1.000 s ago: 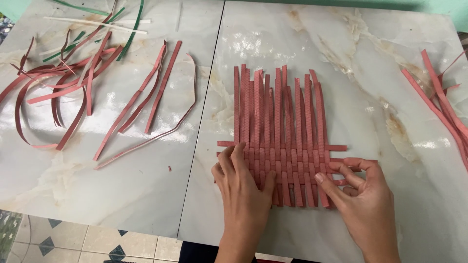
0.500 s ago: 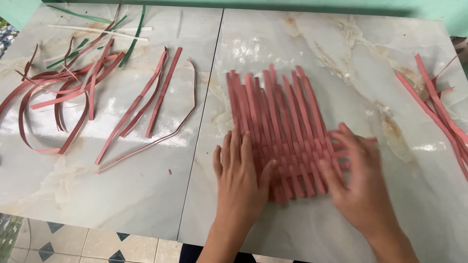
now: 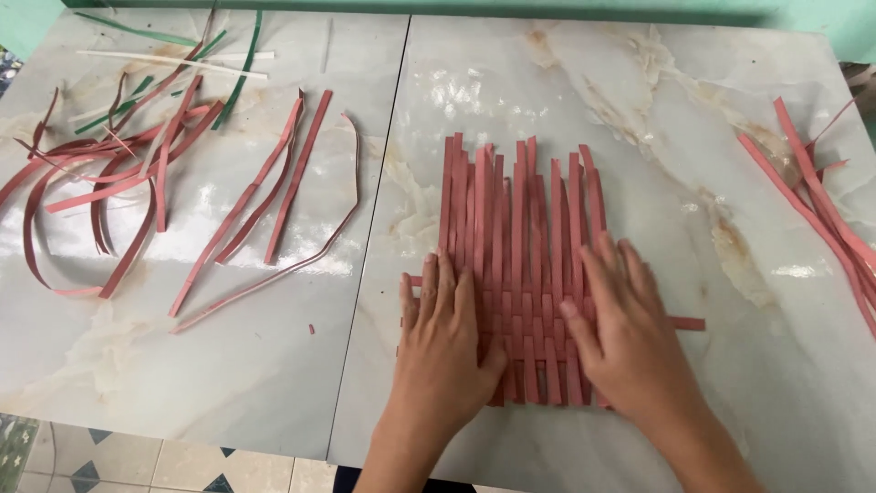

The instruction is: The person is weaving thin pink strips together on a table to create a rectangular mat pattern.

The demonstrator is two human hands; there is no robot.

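Marble-look worktop [image 3: 639,119] fills the view, smooth and shiny, pale with brown veins, made of two big slabs with a thin seam between them. Its near edge runs along the bottom, with patterned floor tiles below at the left corner.

Loose pink strips [image 3: 137,183] lie in a curly heap near the far left corner, mixed with a few green strips [image 3: 228,82] and a white strip [image 3: 173,60]. More straight pink strips [image 3: 821,210] lie by the right edge. Bare shiny room sits between these piles and the middle.

Woven mat [image 3: 520,256] of flat pink strips lies on the right slab, close to the near edge. Its long strips point to the far edge and fan out loose at their tips. Cross strips are woven through the near part, and one sticks out to the right.

Left hand [image 3: 447,338] lies flat on the mat's left side, fingers spread, gripping nothing. Right hand [image 3: 625,329] lies flat on the right side, fingers spread too, pressing down and gripping nothing.
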